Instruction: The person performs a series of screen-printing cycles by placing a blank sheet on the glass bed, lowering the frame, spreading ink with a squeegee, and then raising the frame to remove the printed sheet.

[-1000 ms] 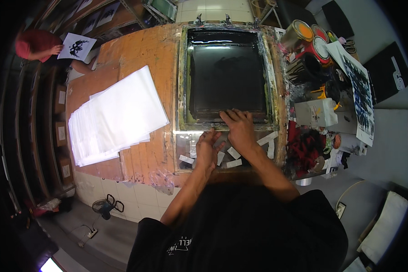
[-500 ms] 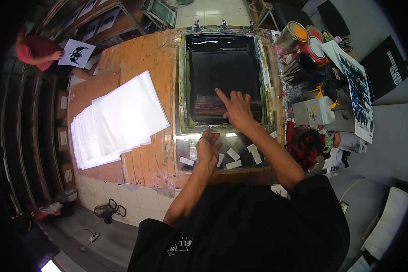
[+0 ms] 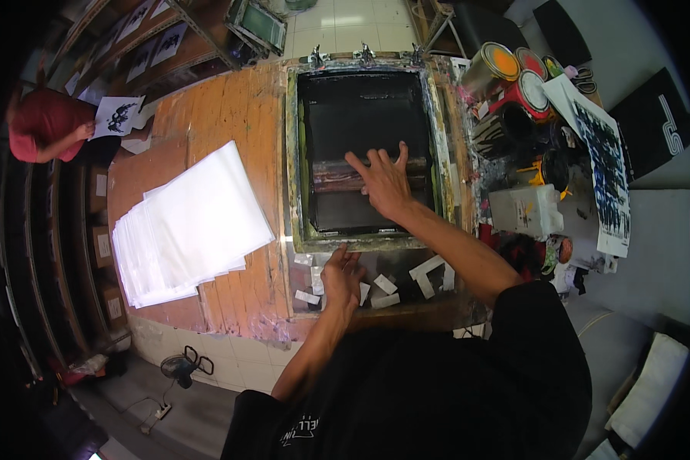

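A screen-printing frame [image 3: 293, 153] with a dark mesh lies flat on the wooden table. My right hand [image 3: 385, 182] is spread, fingers apart, over the middle of the mesh, above a squeegee [image 3: 337, 178] lying across it. Whether it touches the squeegee I cannot tell. My left hand [image 3: 342, 276] rests with curled fingers on the frame's near edge, among pieces of white tape [image 3: 385, 285] stuck to the metal strip. It holds nothing that I can see.
A stack of white sheets [image 3: 188, 224] lies left of the frame. Ink cans [image 3: 506, 73], a white jug [image 3: 525, 211] and a printed sheet [image 3: 602, 165] crowd the right side. A person in red [image 3: 50, 126] holds a print at far left.
My right hand has moved from the frame's near edge forward onto the middle of the mesh. My left hand has stayed at the near edge.
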`<state>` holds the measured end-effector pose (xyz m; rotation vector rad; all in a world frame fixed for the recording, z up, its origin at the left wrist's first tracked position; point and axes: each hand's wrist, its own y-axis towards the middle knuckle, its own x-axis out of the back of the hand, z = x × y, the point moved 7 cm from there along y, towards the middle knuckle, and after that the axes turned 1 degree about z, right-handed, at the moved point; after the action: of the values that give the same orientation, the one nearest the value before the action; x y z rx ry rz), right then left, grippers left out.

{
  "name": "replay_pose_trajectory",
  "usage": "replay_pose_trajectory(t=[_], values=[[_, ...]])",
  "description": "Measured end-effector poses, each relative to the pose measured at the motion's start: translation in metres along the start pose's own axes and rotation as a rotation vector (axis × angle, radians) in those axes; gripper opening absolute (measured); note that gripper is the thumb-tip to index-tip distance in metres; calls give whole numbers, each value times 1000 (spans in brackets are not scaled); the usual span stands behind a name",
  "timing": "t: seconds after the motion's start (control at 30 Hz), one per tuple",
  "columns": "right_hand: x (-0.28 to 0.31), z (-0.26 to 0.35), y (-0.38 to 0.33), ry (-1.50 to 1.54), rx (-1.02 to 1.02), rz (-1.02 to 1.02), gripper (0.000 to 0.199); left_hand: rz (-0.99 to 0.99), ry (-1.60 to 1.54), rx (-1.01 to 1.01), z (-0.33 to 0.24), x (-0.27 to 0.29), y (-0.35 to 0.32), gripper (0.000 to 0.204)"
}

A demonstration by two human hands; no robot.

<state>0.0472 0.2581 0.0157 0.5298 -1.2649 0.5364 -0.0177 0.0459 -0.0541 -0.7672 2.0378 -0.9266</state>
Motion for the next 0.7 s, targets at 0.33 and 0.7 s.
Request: replay_pose_trajectory(t=[0.33,0.7], values=[[0,-83,141,-32,-13,-116,82,-61,-22,7,-3,1,-5,35],[30,-58,100,170,52,105,71,-99,-65,-11,-2,8,-12,28]])
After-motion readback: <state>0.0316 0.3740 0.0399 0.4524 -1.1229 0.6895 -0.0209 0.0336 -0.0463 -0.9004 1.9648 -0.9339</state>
